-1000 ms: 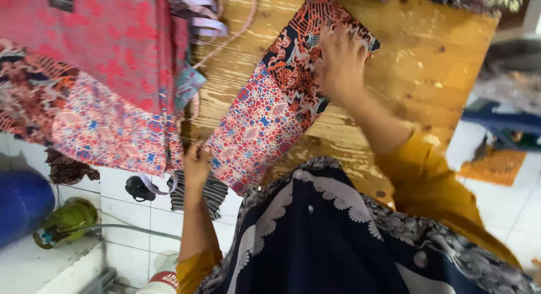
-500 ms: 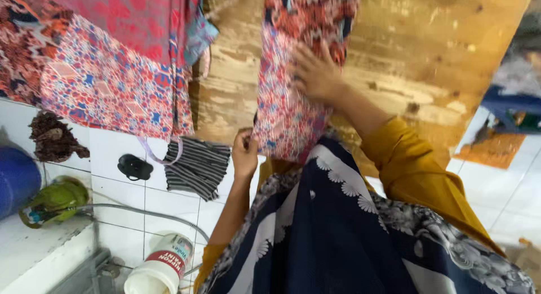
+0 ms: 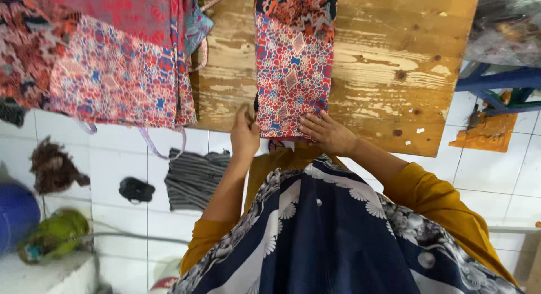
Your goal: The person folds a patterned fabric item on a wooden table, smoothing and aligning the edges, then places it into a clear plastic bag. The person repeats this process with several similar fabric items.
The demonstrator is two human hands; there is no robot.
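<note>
Pressing folded patterned cloth [image 3: 293, 74] flat at near edge of wooden tabletop [image 3: 389, 63]: left hand [image 3: 244, 137] pinches cloth's lower left corner, right hand [image 3: 327, 133] lies spread on lower right corner. More patterned fabric [image 3: 112, 74] overhangs tabletop's left edge.

Your sleeves: mustard-yellow, long, pushed up the forearms | your left hand [image 3: 244, 137] and right hand [image 3: 328, 133]: bare, nothing worn | your navy garment [image 3: 315, 237], just below the hands: white fan and floral print
</note>
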